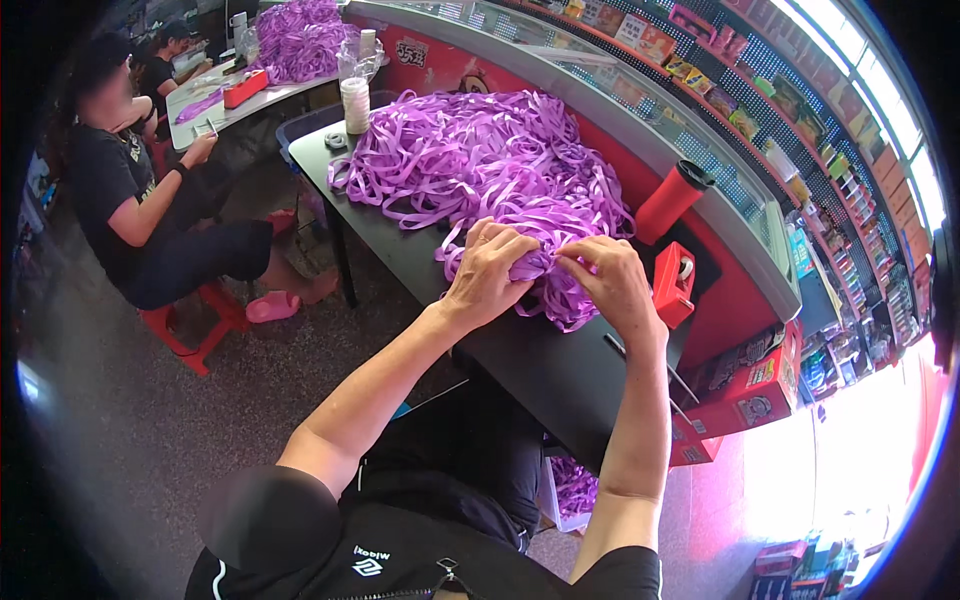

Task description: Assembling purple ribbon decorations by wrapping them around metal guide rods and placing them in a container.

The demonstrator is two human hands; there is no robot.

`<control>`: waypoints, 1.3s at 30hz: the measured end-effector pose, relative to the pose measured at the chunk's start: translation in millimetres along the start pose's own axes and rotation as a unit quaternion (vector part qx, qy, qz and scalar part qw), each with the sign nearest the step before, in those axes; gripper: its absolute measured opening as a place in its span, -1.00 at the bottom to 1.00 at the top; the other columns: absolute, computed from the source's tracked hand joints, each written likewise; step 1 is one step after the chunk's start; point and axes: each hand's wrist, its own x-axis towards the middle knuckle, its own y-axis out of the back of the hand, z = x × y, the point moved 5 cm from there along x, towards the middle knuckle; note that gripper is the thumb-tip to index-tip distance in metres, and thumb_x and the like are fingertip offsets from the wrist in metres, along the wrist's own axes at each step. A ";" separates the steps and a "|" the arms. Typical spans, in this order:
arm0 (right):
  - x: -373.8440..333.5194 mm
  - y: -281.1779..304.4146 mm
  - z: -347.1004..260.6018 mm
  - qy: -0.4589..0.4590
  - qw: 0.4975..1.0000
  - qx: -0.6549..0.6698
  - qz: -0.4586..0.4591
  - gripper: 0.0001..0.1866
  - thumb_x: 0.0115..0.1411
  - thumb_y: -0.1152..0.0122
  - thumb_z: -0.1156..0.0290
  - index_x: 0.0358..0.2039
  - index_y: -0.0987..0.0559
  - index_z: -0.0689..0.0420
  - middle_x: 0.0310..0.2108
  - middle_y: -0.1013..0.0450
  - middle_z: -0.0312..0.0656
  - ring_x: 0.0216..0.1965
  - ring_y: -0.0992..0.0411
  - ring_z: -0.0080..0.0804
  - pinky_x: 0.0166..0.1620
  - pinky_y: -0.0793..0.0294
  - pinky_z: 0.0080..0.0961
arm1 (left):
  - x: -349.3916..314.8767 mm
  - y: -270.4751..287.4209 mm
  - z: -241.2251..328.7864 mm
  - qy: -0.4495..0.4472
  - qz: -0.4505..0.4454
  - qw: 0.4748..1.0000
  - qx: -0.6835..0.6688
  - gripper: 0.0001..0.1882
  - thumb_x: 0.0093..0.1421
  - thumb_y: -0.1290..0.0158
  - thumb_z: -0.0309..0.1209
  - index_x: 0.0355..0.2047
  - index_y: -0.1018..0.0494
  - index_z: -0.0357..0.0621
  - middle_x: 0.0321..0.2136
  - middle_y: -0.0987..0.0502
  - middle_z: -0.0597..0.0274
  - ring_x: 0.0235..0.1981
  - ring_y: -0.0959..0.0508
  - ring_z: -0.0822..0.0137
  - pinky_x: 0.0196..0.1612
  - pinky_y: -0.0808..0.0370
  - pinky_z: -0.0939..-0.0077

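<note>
A big heap of purple ribbon straps (pixel 470 160) covers much of the dark table (pixel 530 375). At its near edge my left hand (pixel 492 264) is closed round a bunch of purple ribbon (pixel 537 264), which bulges out between thumb and fingers. My right hand (pixel 610 278) meets it from the right, thumb and fingertips pinched together on the ribbon at the bunch's edge. Loops of ribbon hang down below both hands onto the tabletop. What exactly lies between the right fingertips is too small to make out.
A red bottle (pixel 672 203) and a red tape dispenser (pixel 675 284) stand right of the heap. Stacked cups (pixel 355 105) stand at the far left corner. Another person (pixel 130 190) sits on a red stool at left. A glass counter (pixel 600 75) borders the table. Below, a bin (pixel 572 495) holds purple ribbon.
</note>
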 end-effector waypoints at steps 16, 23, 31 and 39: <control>-24.0 47.0 60.0 -0.188 0.713 0.515 0.438 -0.85 0.33 -0.08 0.27 -0.22 -0.46 0.06 -0.63 -0.24 -0.44 -0.56 -0.28 -0.68 -0.45 -0.35 -0.65 | -1.0 0.6 0.6 0.008 -0.008 1.000 0.002 -0.60 -0.20 -0.30 -0.50 -0.29 -0.48 -0.15 -0.37 -0.50 0.23 -0.18 -0.46 0.18 0.07 -0.26 0.26; -35.5 46.9 92.8 -0.296 0.727 0.462 0.412 -0.85 0.31 -0.06 0.29 -0.34 -0.47 0.08 -0.69 -0.14 -0.48 -0.66 -0.08 -0.71 -0.59 -0.03 -0.69 | 0.1 2.8 -1.2 0.013 0.042 0.999 -0.009 -0.62 -0.20 -0.25 -0.56 -0.29 -0.47 -0.17 -0.35 -0.52 0.20 -0.18 -0.48 0.16 0.04 -0.29 0.24; -6.2 34.6 21.3 -0.166 0.962 0.146 0.160 -0.75 0.22 -0.15 0.39 -0.16 -0.59 0.27 -0.37 -0.52 -0.15 -0.31 -0.45 -0.47 -0.19 -0.42 -0.57 | -2.0 6.6 -4.4 0.019 0.048 0.999 0.010 -0.58 -0.22 -0.26 -0.56 -0.27 -0.46 -0.17 -0.34 -0.52 0.19 -0.18 -0.48 0.14 0.05 -0.28 0.23; 0.4 8.0 -6.7 -0.063 0.995 0.065 0.034 -0.80 0.10 -0.27 0.32 -0.32 -0.66 0.16 -0.38 -0.51 -0.14 -0.31 -0.49 -0.25 -0.24 -0.43 -0.37 | -0.9 2.5 -3.4 0.026 0.039 0.999 0.004 -0.59 -0.21 -0.26 -0.53 -0.27 -0.46 -0.16 -0.33 -0.52 0.18 -0.16 -0.47 0.15 0.06 -0.26 0.22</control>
